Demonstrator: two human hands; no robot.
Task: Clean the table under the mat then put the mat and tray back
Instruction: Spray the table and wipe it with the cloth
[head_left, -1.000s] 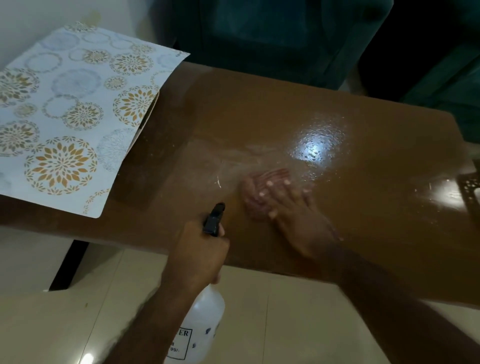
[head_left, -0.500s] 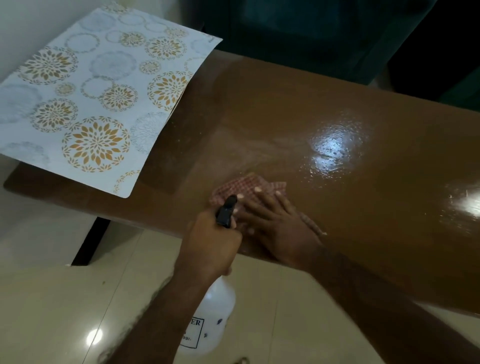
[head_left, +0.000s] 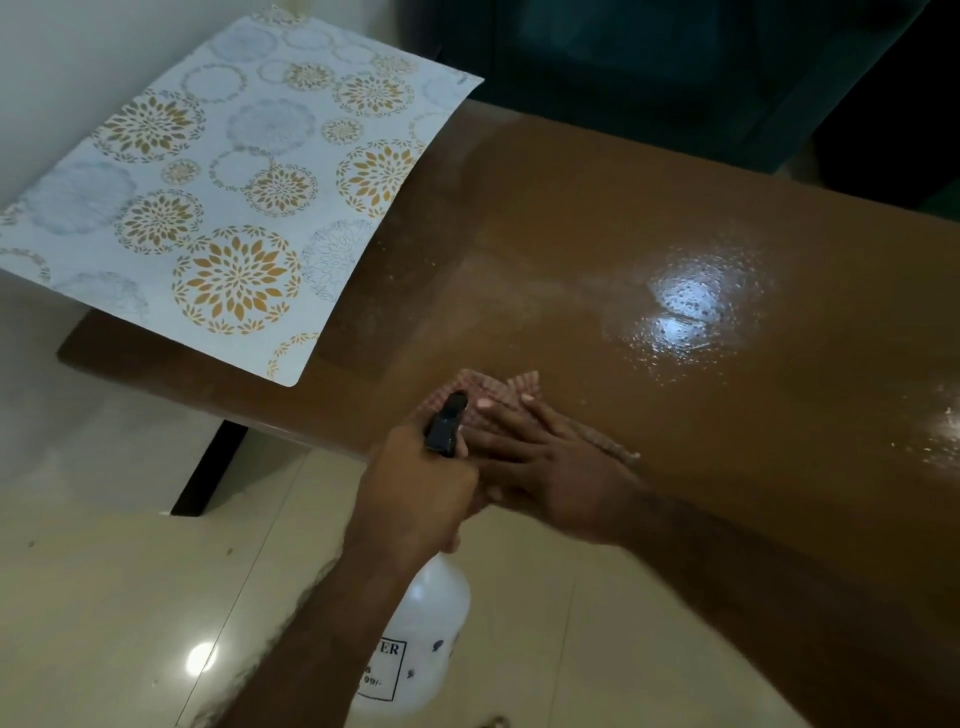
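Wiping with right hand (head_left: 540, 467) spread flat on a red-checked cloth (head_left: 485, 387) at the near edge of the glossy brown table (head_left: 649, 218); left hand (head_left: 410, 488) closed round the neck of a translucent white plastic spray bottle (head_left: 426, 639), black nozzle forward. Lay up-left of both hands, left hand nearer: stiff white floral-print mat (head_left: 234, 187), long axis diagonal, overhanging the table's end. Wet sheen to the right. No tray seen.
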